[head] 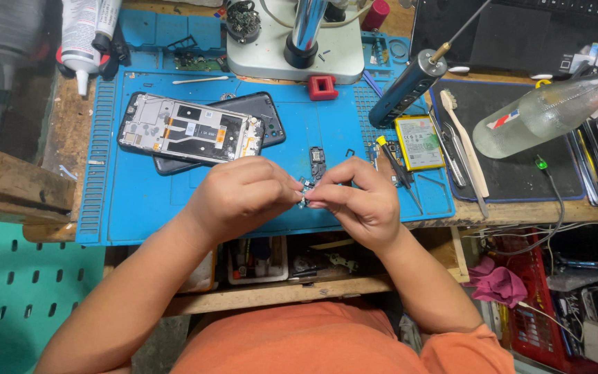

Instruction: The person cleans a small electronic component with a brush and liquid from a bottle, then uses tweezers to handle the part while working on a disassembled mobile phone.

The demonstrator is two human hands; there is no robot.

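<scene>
blue mat (140, 201) covers the bench, and both hands meet just above its near edge. the left hand (240, 197) is curled nearly closed, thumb and fingertips pinching one side of a tiny part (304, 198). the right hand (358, 201) is curled the same way and pinches the other side, so the part sits between the two sets of fingertips, lifted off the mat; what kind of piece it is is too small to tell. just beyond the fingers a small dark board (317, 160) lies on the mat. to the left an opened phone (192, 129) lies with its metal frame up, stacked on a dark back cover (268, 114). to the right a yellow-green battery (418, 142) rests at the mat's edge, with tweezers (399, 170) beside it. a red block (322, 87) sits by the white microscope base (264, 55). a clear bottle (548, 111) lies over the black mat (520, 173) on the far right.
</scene>
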